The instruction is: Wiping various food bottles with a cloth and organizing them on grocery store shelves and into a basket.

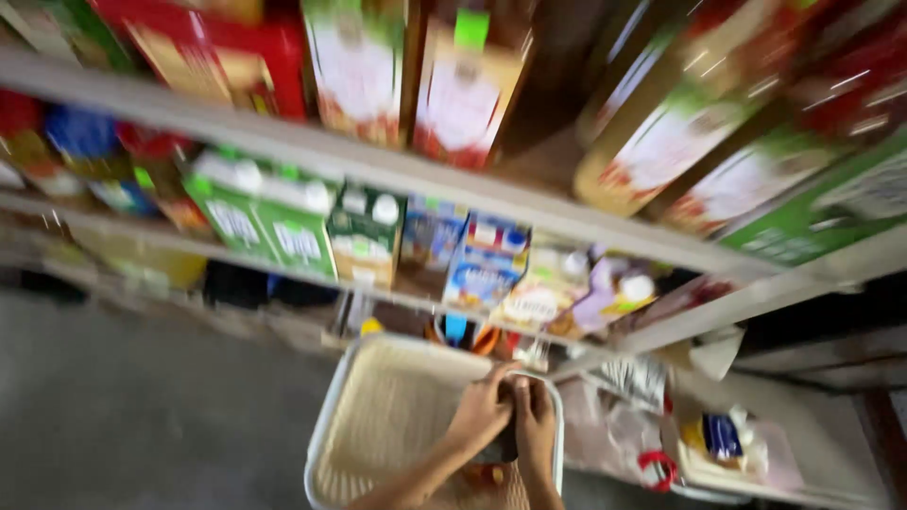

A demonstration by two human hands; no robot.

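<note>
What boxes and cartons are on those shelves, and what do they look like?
Green cartons: middle shelf, left; tall, green with white caps and white label patches.
Blue-and-white cartons: middle shelf, centre; boxy, partly blurred.
Tall cartons: top shelf, centre; white fronts, red at the base, tan edges.
Red box: top shelf, left; red with a tan panel.
Both hands, left hand and right hand, meet over a dark object at the rim of a white woven basket.

From my remote view, both hands, left hand (482,411) and right hand (536,427), are bare: no gloves, rings or watch visible, forearms uncovered, no sleeves showing; motion blur hides finer detail.
</note>
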